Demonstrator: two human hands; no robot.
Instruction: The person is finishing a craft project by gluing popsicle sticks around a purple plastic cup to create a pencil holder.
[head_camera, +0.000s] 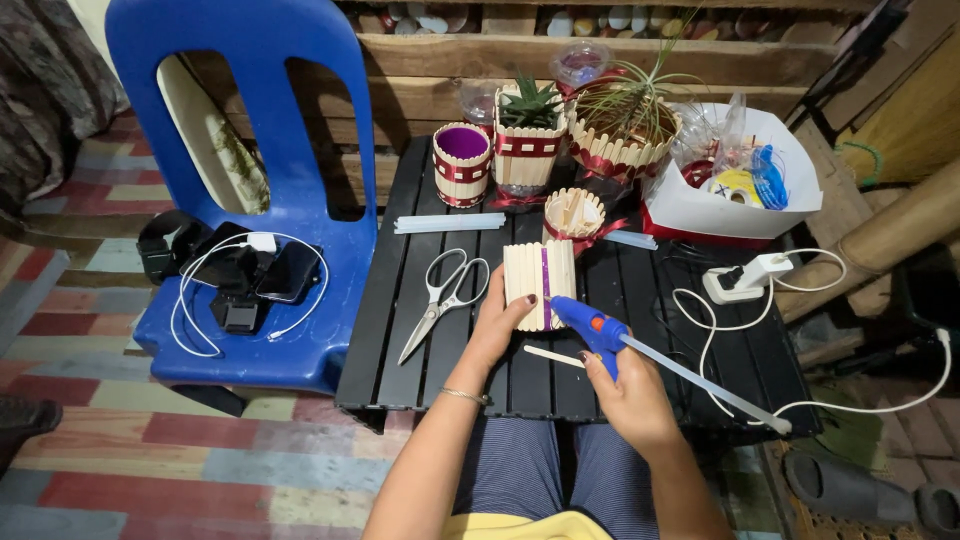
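While left hand (497, 322) clasps stick box (539, 283), right grip (628, 392) wraps glue gun (592, 330) — scissors (442, 297) near, table edge close.

One pair of scissors (443, 300), one blue glue gun (588, 322), five popsicle-stick pots (540, 283), one blue chair (262, 190)

Bright, even light falls from above onto the black table (600, 300); shadows are soft. The view is sharp in the middle, and edges bend outward, wide-angle.

Single head-worn view, looking steeply down and forward over own lap onto black slatted counter (480, 340); close range, arm's reach.
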